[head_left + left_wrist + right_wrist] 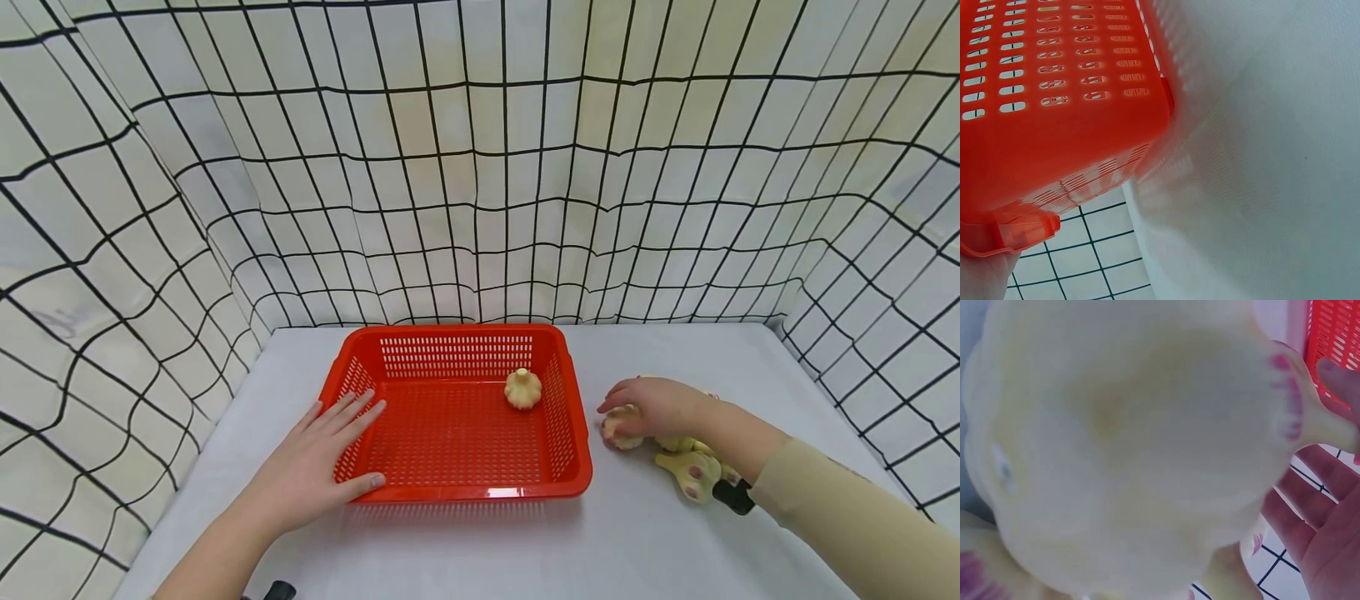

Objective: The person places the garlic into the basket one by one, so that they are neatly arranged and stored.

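A red plastic basket (457, 492) stands on the white table, a single garlic bulb (522, 389) at its right inside. My left hand (322, 467) lies with spread fingers across the basket's left rim, its thumb along the front rim. In the left wrist view, part of that hand (982, 278) shows below the basket wall (1066, 137). My right hand (660, 406) reaches over another garlic bulb (621, 437) right of the basket, thumb and fingers apart about it. Up close in the right wrist view, a garlic bulb (1135, 444) hides the fingertips of the right hand (1329, 531).
More garlic bulbs (697, 477) lie clustered under the right wrist. A black wrist device (733, 495) sits beside them. White walls with black netting (487, 200) enclose the table (465, 554) at the back and both sides.
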Action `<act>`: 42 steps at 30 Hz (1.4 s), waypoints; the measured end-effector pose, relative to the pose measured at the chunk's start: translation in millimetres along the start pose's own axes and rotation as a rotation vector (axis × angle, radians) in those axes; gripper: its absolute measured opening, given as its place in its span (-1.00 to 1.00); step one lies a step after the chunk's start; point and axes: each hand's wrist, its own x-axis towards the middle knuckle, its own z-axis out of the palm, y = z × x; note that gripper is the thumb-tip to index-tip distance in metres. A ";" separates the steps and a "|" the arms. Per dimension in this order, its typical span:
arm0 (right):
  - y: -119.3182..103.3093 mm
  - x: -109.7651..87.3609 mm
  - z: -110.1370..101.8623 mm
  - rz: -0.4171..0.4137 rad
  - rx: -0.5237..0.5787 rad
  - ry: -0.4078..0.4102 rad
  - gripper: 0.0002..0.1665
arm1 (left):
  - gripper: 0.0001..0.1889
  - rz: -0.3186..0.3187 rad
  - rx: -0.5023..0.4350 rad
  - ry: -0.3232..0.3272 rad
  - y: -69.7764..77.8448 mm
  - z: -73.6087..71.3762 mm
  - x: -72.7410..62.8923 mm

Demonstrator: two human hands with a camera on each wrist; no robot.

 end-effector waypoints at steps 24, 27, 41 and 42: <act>5.0 -27.9 -3.5 -0.036 -0.066 0.104 -0.64 | -0.06 -0.011 0.005 -0.015 0.2 -1.1 -0.5; 4.4 -31.8 -4.7 -0.009 -0.033 0.116 -0.67 | -0.06 -0.012 0.002 -0.017 0.3 -1.0 -0.1; 9.8 -38.6 -7.9 -0.023 -0.036 0.192 -0.72 | -0.07 -0.011 -0.006 -0.012 -0.2 0.5 0.5; 10.3 -38.3 -8.0 -0.031 -0.038 0.195 -0.72 | -0.07 -0.011 -0.006 -0.014 -0.3 0.5 0.4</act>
